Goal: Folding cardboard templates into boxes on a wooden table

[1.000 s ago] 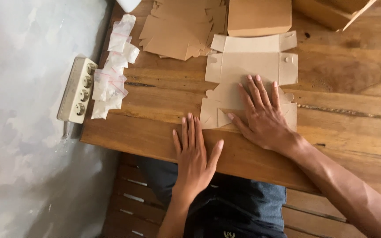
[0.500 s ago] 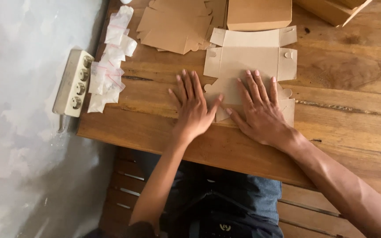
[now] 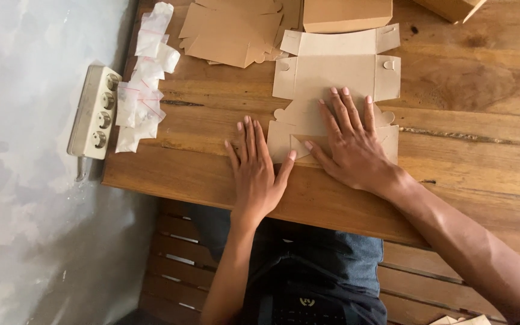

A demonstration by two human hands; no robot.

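While I keep my right hand [image 3: 356,150] pressed flat, fingers spread, on the unfolded cardboard box blank [image 3: 335,78] near the table [image 3: 464,156] edge, my left hand [image 3: 257,171] lies open beside it, thumb at the blank's corner; neither grasps. Advice: press creases evenly. Listed: brown flat blanks [image 3: 233,30], assembled box [image 3: 347,13], small clear bags [image 3: 142,78], cream power strip [image 3: 94,111].

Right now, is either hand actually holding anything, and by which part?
Nothing is gripped. The right hand presses flat on the middle of the unfolded cardboard box blank; the left hand lies flat at its near left corner.
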